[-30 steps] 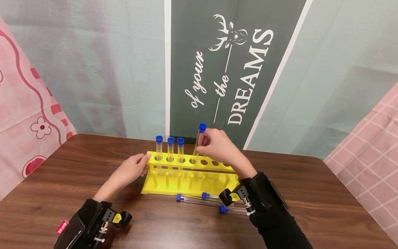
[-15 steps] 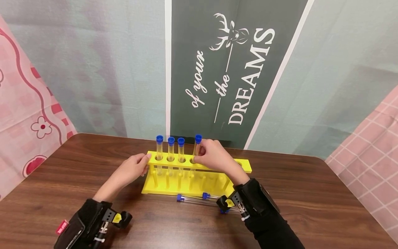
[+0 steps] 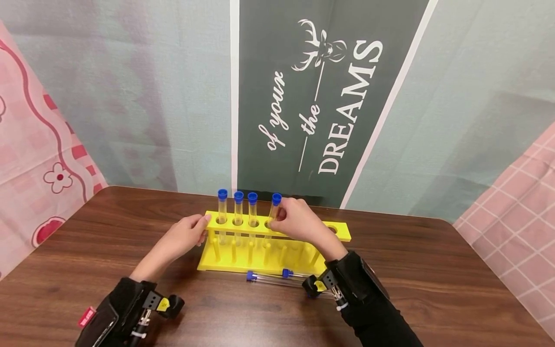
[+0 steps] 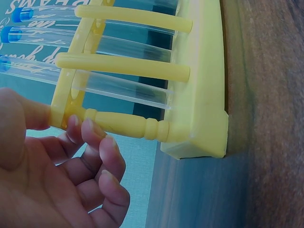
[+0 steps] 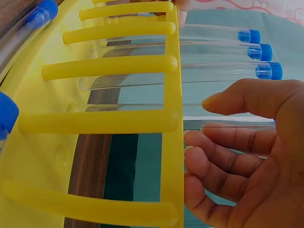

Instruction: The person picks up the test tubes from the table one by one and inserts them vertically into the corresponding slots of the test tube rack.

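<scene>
A yellow test tube rack (image 3: 257,263) stands on the table, with three blue-capped test tubes (image 3: 238,207) in its left holes. My left hand (image 3: 184,235) grips the rack's left end, thumb on the top plate and fingers curled below, as the left wrist view shows. With thumb and forefinger, my right hand (image 3: 301,221) pinches a fourth clear test tube (image 3: 274,210), whose blue cap tops it. That tube passes through the fourth hole, leaning slightly right; the right wrist view shows it running down behind the rack's pegs (image 5: 99,122). Its lower end is hard to make out.
Loose capped test tubes (image 3: 277,281) lie on the brown wooden table (image 3: 208,313) in front of the rack, partly hidden by the right wrist camera (image 3: 318,285). Fabric backdrops (image 3: 195,96) hang behind the table and at both sides.
The fourth test tube has moved left and down into its hole, its cap now lower. My right hand went down with it. My left hand has stayed on the rack's end.
</scene>
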### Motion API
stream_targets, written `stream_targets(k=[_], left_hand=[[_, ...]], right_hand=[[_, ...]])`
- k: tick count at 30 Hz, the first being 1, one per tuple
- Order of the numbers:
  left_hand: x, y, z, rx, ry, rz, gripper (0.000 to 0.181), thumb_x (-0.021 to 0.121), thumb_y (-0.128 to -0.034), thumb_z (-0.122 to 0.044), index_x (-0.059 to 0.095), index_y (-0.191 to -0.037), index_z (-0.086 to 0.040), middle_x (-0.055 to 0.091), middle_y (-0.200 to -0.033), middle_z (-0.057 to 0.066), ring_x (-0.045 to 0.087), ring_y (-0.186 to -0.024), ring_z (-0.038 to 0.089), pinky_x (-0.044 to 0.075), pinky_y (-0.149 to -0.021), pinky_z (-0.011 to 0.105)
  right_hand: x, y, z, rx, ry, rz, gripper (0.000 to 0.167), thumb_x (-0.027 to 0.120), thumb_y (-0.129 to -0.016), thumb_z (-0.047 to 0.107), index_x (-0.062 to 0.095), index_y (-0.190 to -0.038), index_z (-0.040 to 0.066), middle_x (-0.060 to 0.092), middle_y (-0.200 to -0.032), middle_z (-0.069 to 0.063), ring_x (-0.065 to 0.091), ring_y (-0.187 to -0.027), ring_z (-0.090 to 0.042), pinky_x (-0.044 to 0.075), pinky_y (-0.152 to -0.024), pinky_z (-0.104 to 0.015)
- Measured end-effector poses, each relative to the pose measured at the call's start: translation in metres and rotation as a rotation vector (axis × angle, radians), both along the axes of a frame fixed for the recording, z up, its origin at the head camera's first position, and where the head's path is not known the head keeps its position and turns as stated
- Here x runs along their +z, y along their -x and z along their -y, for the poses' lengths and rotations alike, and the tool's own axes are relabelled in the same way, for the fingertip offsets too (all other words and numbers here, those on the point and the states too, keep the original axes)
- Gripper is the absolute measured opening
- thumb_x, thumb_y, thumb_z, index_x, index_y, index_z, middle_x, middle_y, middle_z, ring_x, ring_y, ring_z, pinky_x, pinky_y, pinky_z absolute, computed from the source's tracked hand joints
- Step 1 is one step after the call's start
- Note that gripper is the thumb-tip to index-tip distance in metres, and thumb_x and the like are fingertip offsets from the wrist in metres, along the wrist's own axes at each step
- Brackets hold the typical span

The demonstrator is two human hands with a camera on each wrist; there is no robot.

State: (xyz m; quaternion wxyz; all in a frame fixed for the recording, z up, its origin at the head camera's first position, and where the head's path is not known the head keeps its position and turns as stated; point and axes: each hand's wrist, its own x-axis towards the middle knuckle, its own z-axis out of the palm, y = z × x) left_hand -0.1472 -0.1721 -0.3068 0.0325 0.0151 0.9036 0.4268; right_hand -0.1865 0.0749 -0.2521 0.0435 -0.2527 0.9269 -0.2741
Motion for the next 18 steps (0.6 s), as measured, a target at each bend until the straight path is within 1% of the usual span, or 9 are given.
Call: stream_targets(k=[5,13,18], left_hand=[[0.0005,-0.0004,-0.0004,0.005,0.001,0.006,0.038,0.035,-0.0996,-0.031,0.049,-0.083,0.000,0.044,-0.065,0.007,0.039,-0.058,0.019,0.032,-0.055,0.029],[-0.0002,-0.0007,-0.0007,0.002,-0.001,0.007,0.038,0.035,-0.0996,-0.032,0.050,-0.085,0.001,0.044,-0.066,0.007,0.040,-0.059,0.019,0.032,-0.056,0.029],[-0.0002,-0.0006,0.0000,0.001,-0.002,0.008,0.039,0.034,-0.0997,-0.032,0.049,-0.084,0.000,0.044,-0.065,0.007,0.041,-0.059,0.020,0.033,-0.056,0.029]], right_hand=[[-0.0003,-0.0016,0.0001,-0.010,-0.008,-0.004,0.015,0.069,-0.079,0.011,0.055,-0.079,0.005,0.051,-0.064,-0.002,0.048,-0.056,-0.015,0.037,-0.052,-0.025],[0.0003,-0.0034,-0.0008,-0.011,-0.026,-0.013,0.016,0.070,-0.078,0.013,0.058,-0.083,0.004,0.054,-0.067,-0.001,0.049,-0.059,-0.016,0.042,-0.053,-0.024],[0.0007,-0.0045,-0.0041,0.007,-0.010,-0.044,0.014,0.069,-0.078,0.011,0.058,-0.084,0.004,0.054,-0.070,-0.001,0.050,-0.061,-0.016,0.043,-0.055,-0.025]])
